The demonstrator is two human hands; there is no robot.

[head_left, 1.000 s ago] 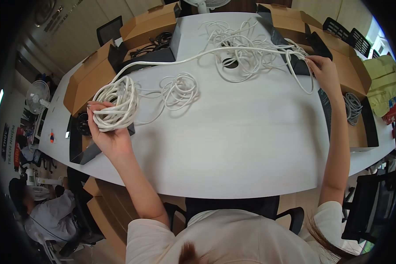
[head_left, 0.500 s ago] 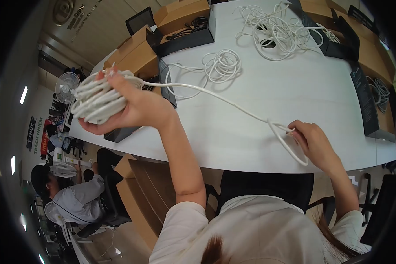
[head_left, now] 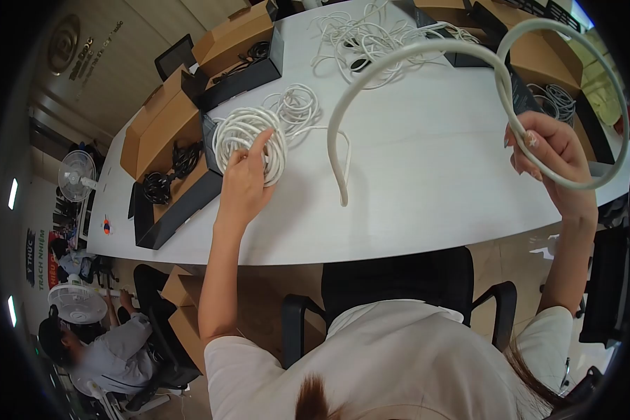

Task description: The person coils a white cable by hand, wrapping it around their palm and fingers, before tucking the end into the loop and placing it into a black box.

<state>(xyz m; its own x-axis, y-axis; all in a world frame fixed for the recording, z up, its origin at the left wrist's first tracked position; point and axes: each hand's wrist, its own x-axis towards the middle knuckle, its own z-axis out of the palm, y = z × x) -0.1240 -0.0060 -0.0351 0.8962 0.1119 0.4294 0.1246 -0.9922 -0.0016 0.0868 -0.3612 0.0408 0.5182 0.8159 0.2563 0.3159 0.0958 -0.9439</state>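
My left hand (head_left: 248, 168) is closed on a thick coil of white cable (head_left: 250, 143), held over the left part of the white table. My right hand (head_left: 549, 150), raised at the right, pinches the same sort of white cable, which makes a large loop (head_left: 612, 84) around and above the hand. From there a length arcs left (head_left: 399, 56) and bends down over the table. Behind my left hand lies a smaller loose white coil (head_left: 297, 105).
Tangled white cables (head_left: 371, 42) lie at the table's far side. Open boxes with black cables (head_left: 182, 196) (head_left: 241, 73) stand at the left, and a box with grey cable (head_left: 574, 133) at the right. A seated person (head_left: 112, 350) is at the lower left.
The coil in my left hand has moved right and down, and now faces the camera. My right hand has risen and moved right, lifting the cable into a large loop. The view has shifted.
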